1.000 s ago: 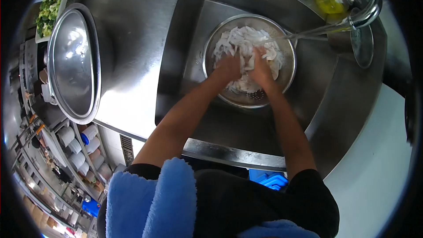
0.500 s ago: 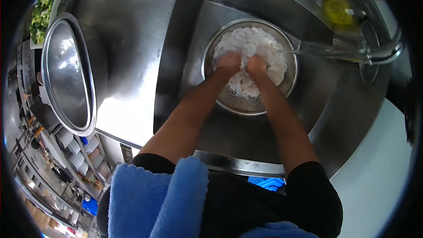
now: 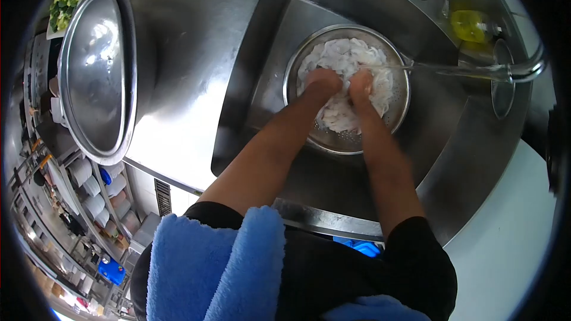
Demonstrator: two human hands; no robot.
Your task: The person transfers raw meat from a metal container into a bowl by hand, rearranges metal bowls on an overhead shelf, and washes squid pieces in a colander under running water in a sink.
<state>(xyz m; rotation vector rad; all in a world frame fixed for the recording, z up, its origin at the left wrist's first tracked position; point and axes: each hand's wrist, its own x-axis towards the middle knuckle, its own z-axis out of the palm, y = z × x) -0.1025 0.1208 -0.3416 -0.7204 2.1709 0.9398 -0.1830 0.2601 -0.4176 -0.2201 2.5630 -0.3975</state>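
Observation:
A metal colander (image 3: pixel 407 104) with small holes sits in the steel sink, holding a heap of soft, wet, pale white pieces (image 3: pixel 345 53); their exact kind does not show. My left hand (image 3: pixel 324 80) is curled into the left part of the heap, its fingers closed among the pieces. Close beside it, my right hand (image 3: pixel 360 85) is also closed on the pieces, with its fingertips buried. From the spout of the tap (image 3: pixel 505 73) a thin stream of water runs onto the heap near my right hand.
The sink (image 3: pixel 267 83) surrounds the colander. A large oval steel lidded vessel (image 3: pixel 95 77) stands on the steel counter (image 3: pixel 178 53) at left, near chopped greens (image 3: pixel 68 0). A yellow bottle (image 3: pixel 468 26) lies behind the tap. Shelves of white containers (image 3: pixel 92 196) are at lower left.
The view has shifted slightly, so the colander appears a little further right. Both hands stay in the heap, and the white pieces have been shuffled about between them.

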